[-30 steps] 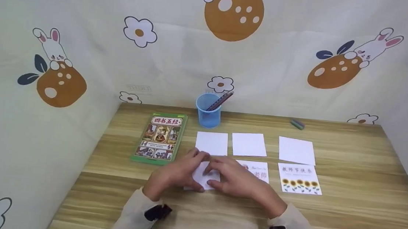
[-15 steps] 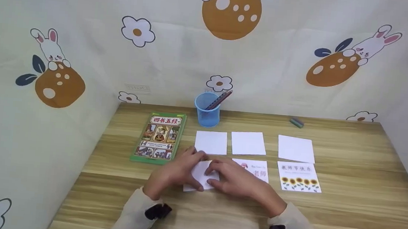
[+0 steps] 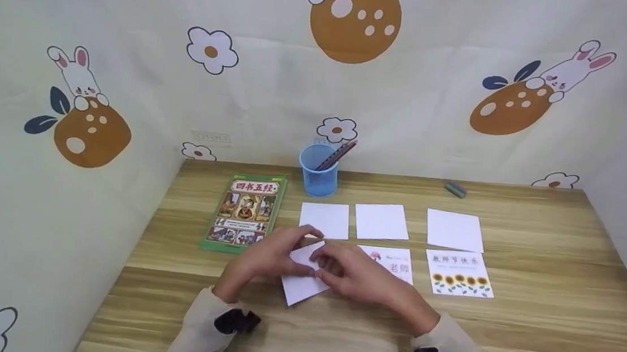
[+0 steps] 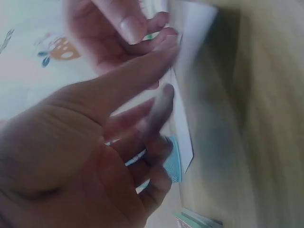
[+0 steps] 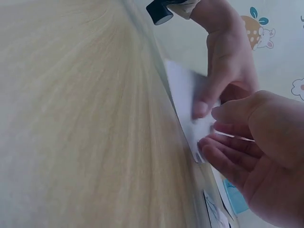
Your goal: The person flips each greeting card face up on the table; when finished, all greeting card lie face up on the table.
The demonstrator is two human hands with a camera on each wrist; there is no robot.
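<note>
A plain white card lies between both hands in the head view, turned askew, its near corner toward the person. My left hand has its thumb across the card's face and its index finger at the far edge. From the right, my right hand pinches the card between thumb and bent fingers. In the right wrist view the card stands tilted off the table, with the left thumb pressed on its face. The left wrist view shows the card's raised part blurred; the fingers hide its middle.
Three blank white cards, including one at right, lie in a row behind. A sunflower card and a partly covered pink-printed card lie right of the hands. A green book, a blue pen cup and small sticks stand farther back.
The white card has turned and tilted, its near corner shifting toward the person. My left thumb has moved up the card from its near edge; the right hand has barely moved.
</note>
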